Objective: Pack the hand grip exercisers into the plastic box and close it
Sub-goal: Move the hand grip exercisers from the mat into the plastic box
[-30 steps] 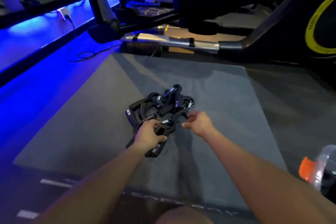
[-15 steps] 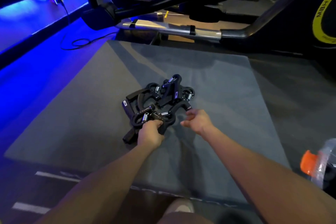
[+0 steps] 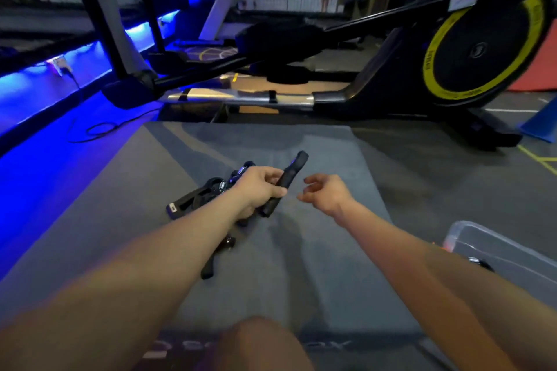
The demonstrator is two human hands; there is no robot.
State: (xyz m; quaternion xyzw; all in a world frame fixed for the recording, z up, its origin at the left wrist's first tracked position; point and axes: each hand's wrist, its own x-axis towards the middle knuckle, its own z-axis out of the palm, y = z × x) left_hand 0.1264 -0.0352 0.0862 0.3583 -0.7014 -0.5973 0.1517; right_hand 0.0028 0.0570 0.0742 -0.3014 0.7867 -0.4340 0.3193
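My left hand (image 3: 259, 188) is closed around a black hand grip exerciser (image 3: 287, 178), raised above the grey mat (image 3: 316, 250) with one handle pointing up and away. A pile of black hand grip exercisers (image 3: 205, 194) lies on the mat just left of that hand, partly hidden by my wrist. One more exerciser (image 3: 215, 256) lies below my left forearm. My right hand (image 3: 324, 193) hovers beside the held exerciser with its fingers curled apart and nothing in it. The clear plastic box (image 3: 500, 250) stands at the right edge, holding something dark.
A black exercise machine with a yellow-ringed flywheel (image 3: 482, 45) stands beyond the mat. Its metal rail (image 3: 241, 98) runs along the mat's far edge. Blue-lit flooring and a cable (image 3: 99, 129) lie to the left. My knee (image 3: 262, 343) is at the bottom.
My left hand has lifted one exerciser out of the pile and swung it to the right. The view has tilted up and right, bringing the plastic box further into sight.
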